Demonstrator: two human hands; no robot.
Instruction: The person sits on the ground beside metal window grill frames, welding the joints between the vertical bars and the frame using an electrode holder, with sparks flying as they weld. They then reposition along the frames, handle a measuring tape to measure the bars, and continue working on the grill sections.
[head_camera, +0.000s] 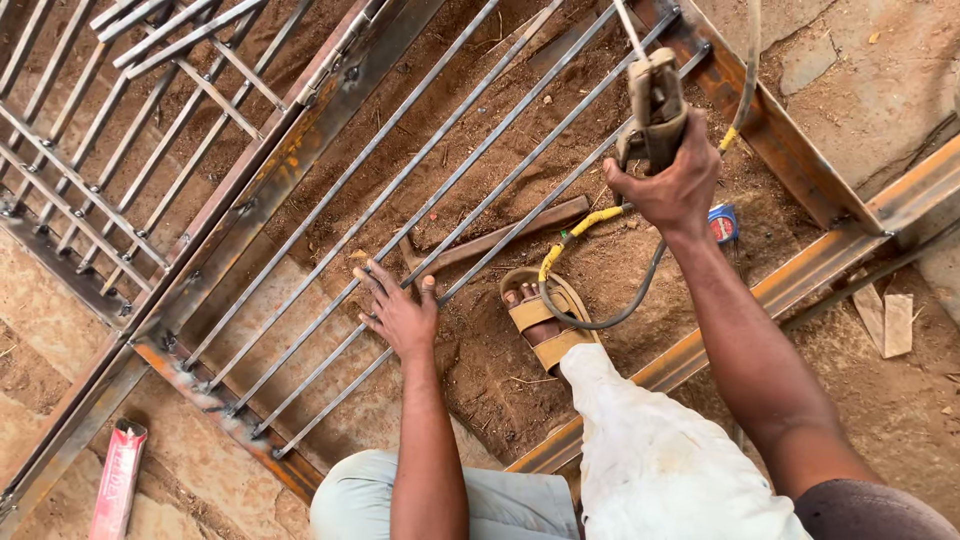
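On the dirt floor before you lies a metal grille frame (300, 140) of parallel steel bars (440, 170). Your left hand (398, 312) rests flat, fingers spread wide, on two near bars at centre. Your right hand (672, 185), raised at right, is closed around a welding electrode holder (655, 105), its cable (610, 318) looping down beside your sandalled foot (540, 320). Far left and near, a red packet (118, 480) lies on the ground.

The metal grille (400, 200) lies on the ground, with the left hand (398, 312) on its bars. To the right, the right hand (672, 180) holds the electrode holder (655, 105) above the sandalled foot (540, 318). A flat packet (118, 480) lies at the lower left, outside the grille.
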